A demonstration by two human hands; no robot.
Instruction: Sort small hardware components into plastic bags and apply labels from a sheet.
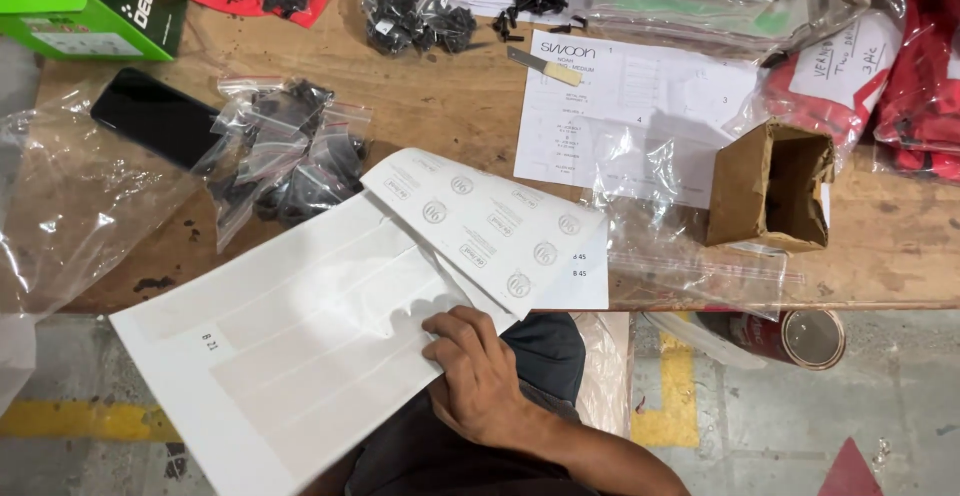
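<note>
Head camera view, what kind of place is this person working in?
Probably a packing or assembly bench in a workshop or warehouse. The worn wooden workbench carries zip bags of black screws, a printed parts sheet and a small cardboard box, with bare concrete floor below.

A worn wooden workbench [440, 106] stands over a grey concrete floor [760, 436] marked with yellow painted lines [680, 396].

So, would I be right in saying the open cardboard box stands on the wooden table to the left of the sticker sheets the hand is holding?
Not quite: the open cardboard box stands on the wooden table to the right of the sticker sheets, not the left. The head view shows it, with one hand gripping the sheets at their lower edge.
</note>
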